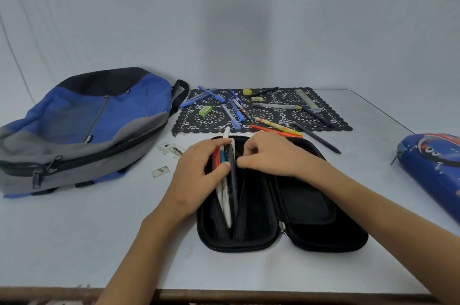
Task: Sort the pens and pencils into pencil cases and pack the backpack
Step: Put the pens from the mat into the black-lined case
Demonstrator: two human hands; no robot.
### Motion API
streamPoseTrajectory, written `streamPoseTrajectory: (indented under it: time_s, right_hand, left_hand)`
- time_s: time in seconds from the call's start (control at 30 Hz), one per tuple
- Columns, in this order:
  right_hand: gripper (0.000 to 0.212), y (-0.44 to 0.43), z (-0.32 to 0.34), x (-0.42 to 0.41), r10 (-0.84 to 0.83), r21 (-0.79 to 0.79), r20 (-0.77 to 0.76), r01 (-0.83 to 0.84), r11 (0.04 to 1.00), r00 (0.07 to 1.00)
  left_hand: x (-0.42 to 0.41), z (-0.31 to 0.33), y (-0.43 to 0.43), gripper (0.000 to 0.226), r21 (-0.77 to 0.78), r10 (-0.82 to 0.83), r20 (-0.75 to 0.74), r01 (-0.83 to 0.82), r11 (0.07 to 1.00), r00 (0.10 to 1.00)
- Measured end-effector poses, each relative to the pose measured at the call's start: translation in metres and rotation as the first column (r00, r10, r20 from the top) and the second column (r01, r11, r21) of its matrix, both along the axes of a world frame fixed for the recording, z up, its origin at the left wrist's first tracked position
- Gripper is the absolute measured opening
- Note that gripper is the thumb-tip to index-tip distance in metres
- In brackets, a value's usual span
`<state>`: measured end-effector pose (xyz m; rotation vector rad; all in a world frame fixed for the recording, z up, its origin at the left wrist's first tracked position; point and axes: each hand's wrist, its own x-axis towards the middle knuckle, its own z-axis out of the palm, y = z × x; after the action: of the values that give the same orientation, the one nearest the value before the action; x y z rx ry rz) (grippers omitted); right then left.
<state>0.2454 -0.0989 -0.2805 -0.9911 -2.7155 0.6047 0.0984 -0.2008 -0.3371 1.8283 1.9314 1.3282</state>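
**Fig. Pens being loaded into the open black pencil case [311, 205], which lies on the surface [99, 242] directly before me.**

The backpack [82, 125] lies flat at my left, apparently set aside for packing last. The black pencil case is splayed so both halves are reachable, and the blue pencil case [430, 168] lies at far right. Loose pens [236, 110] lie on the lace mat [206, 120] behind. My left grip [196, 170] curls round a bundle of pens [227, 192], feeding it into the left half. My right grip [268, 153] seems to pinch the inner flap [242, 205] clear.
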Motion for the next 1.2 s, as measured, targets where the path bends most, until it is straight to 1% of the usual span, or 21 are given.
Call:
streamPoseTrajectory:
  time_s: [0.07, 0.13, 0.2, 0.27, 0.37, 0.43, 0.5, 0.6, 0.67, 0.77, 0.83, 0.9, 0.97, 1.03, 1.1, 1.2]
  right_hand:
    - [0.027, -0.002, -0.001, 0.002, -0.053, -0.072, -0.137, 0.044, 0.996, 0.989]
    - [0.021, -0.007, -0.003, 0.001, -0.082, -0.044, -0.217, 0.074, 0.996, 0.973]
    - [0.018, -0.014, -0.006, -0.001, -0.087, 0.024, -0.245, 0.096, 0.995, 0.966]
    - [0.016, -0.017, -0.008, -0.002, -0.095, 0.051, -0.266, 0.112, 0.992, 0.959]
    - [0.017, -0.016, -0.009, 0.0, -0.106, 0.013, -0.294, 0.115, 0.993, 0.95]
    - [0.017, -0.015, -0.01, 0.002, -0.103, -0.005, -0.315, 0.107, 0.994, 0.943]
    - [0.018, -0.015, -0.011, 0.002, -0.096, -0.02, -0.342, 0.095, 0.995, 0.935]
    - [0.017, -0.013, -0.014, 0.0, -0.087, -0.042, -0.357, 0.077, 0.996, 0.93]
    - [0.018, -0.01, -0.015, 0.001, -0.085, -0.062, -0.37, 0.067, 0.996, 0.925]
    - [0.018, -0.009, -0.016, 0.002, -0.087, -0.092, -0.382, 0.056, 0.994, 0.92]
    - [0.018, -0.009, -0.017, 0.002, -0.092, -0.116, -0.388, 0.05, 0.992, 0.917]
    - [0.017, -0.008, -0.017, 0.003, -0.106, -0.137, -0.395, 0.056, 0.989, 0.913]
    - [0.016, -0.008, -0.017, 0.005, -0.118, -0.152, -0.4, 0.061, 0.987, 0.909]
    - [0.015, -0.008, -0.017, 0.005, -0.115, -0.151, -0.403, 0.059, 0.987, 0.908]
    - [0.016, -0.008, -0.017, 0.005, -0.115, -0.144, -0.406, 0.061, 0.988, 0.907]
    - [0.015, -0.008, -0.017, 0.005, -0.12, -0.148, -0.416, 0.063, 0.987, 0.902]
  left_hand:
    - [0.001, 0.001, -0.001, 0.054, -0.006, -0.002, -0.009, 0.002, 1.0, 1.0]
    - [0.003, 0.003, -0.001, 0.055, 0.0, -0.011, -0.029, 0.011, 1.0, 1.0]
    - [0.003, 0.003, 0.0, 0.059, -0.006, -0.028, -0.018, 0.028, 1.0, 0.999]
    - [0.001, 0.0, 0.001, 0.064, -0.025, -0.038, 0.025, 0.039, 0.999, 0.999]
    - [-0.001, -0.001, 0.002, 0.066, -0.034, -0.048, 0.073, 0.05, 0.998, 0.996]
    - [-0.003, 0.0, 0.0, 0.063, -0.025, -0.036, 0.051, 0.037, 0.999, 0.998]
    - [-0.004, 0.0, -0.002, 0.052, -0.034, -0.051, 0.02, 0.052, 0.998, 0.998]
    - [-0.001, 0.001, -0.004, 0.041, -0.127, -0.11, -0.032, 0.105, 0.986, 0.993]
    - [0.0, 0.002, -0.005, 0.043, -0.169, -0.13, -0.052, 0.12, 0.978, 0.99]
    - [-0.005, 0.003, -0.005, 0.055, -0.161, -0.145, 0.046, 0.15, 0.975, 0.988]
    - [-0.011, 0.005, -0.001, 0.064, -0.17, -0.12, 0.007, 0.119, 0.978, 0.993]
    - [-0.012, 0.008, 0.005, 0.072, -0.226, -0.066, -0.087, 0.044, 0.973, 0.994]
    - [-0.009, 0.009, 0.009, 0.075, -0.245, -0.041, -0.161, 0.0, 0.97, 0.986]
    - [-0.005, 0.008, 0.01, 0.072, -0.202, -0.041, -0.186, 0.003, 0.979, 0.982]
    - [-0.005, 0.006, 0.007, 0.069, -0.168, -0.055, -0.142, 0.031, 0.985, 0.988]
    - [-0.008, 0.008, 0.003, 0.068, -0.151, -0.116, 0.02, 0.118, 0.981, 0.993]
